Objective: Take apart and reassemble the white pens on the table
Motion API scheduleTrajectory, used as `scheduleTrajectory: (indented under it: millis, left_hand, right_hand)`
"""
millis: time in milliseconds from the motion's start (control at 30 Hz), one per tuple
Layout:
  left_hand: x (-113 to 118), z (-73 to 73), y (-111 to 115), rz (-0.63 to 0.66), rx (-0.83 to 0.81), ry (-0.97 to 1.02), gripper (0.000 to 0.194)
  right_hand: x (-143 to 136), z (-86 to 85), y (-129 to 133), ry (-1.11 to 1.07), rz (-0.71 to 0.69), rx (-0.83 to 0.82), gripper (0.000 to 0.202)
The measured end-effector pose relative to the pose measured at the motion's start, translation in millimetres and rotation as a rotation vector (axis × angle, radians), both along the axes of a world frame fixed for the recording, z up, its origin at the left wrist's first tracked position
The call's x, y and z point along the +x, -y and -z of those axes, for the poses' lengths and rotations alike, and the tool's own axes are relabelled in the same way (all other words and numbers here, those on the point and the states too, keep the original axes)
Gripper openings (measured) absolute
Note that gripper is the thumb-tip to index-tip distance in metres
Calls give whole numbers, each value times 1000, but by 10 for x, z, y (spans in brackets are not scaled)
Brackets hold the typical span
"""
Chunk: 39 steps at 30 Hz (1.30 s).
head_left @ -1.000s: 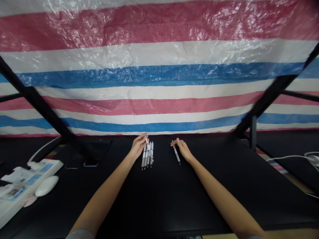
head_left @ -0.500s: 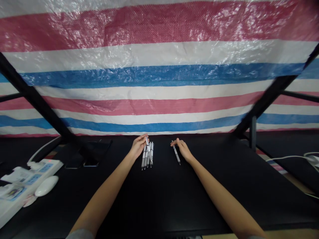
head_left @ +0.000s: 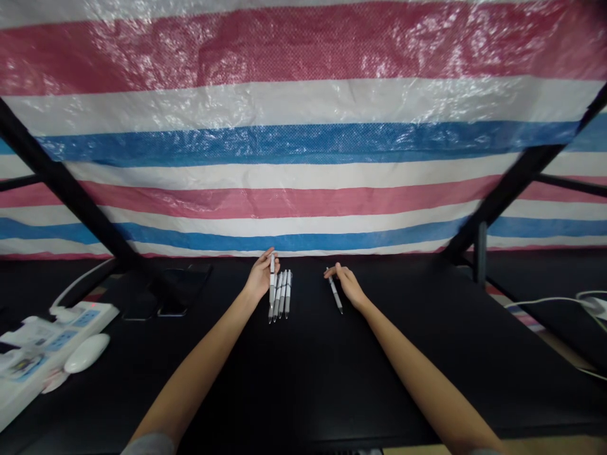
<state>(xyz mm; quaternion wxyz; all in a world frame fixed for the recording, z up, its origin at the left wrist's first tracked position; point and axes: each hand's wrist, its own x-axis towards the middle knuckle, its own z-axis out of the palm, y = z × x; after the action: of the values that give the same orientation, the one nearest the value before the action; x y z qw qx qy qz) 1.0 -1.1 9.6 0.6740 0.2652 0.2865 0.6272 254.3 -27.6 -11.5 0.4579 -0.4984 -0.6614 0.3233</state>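
My left hand (head_left: 258, 277) pinches the upper end of a white-and-grey pen (head_left: 272, 268). That pen is over the left side of a row of similar pens (head_left: 283, 294), which lie side by side with their tips towards me. To the right, my right hand (head_left: 349, 284) has its fingers closed at the top of another pen (head_left: 336, 296). This one slants slightly, its tip pointing towards me and low on the black table (head_left: 303, 379). The exact contact of the right fingertips is partly hidden.
A white power strip (head_left: 76, 325) with plugs and a white computer mouse (head_left: 88, 352) are at the left. Dark flat devices (head_left: 173, 309) lie behind my left forearm. Black frame legs (head_left: 90, 208) flank the table, and a striped sheet (head_left: 303, 202) hangs at the back.
My left hand has shifted slightly left with its pen, from above the middle of the row to its left side. The pen is now more upright in view. My right hand is nearly still.
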Motion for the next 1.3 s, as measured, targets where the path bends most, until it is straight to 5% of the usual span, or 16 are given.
scheduleTrajectory:
  millis: [167, 300, 433, 667, 967, 1300]
  left_hand:
    - [71, -136, 26, 155, -106, 83, 9]
    - [140, -277, 69, 314, -188, 79, 24]
    - [167, -362, 110, 401, -206, 31, 18]
    - [160, -350, 118, 444, -183, 6, 8]
    - [148, -381, 149, 496, -183, 22, 25]
    - [134, -385, 153, 555, -192, 19, 23]
  right_hand:
    - [8, 14, -5, 16, 11, -11, 68]
    - [15, 14, -6, 25, 15, -9, 67]
    - [15, -2, 1, 29, 16, -2, 67]
    - [15, -13, 10, 25, 11, -14, 66]
    - [-1, -31, 27, 19, 17, -19, 69]
    - [27, 44, -19, 22, 19, -19, 65]
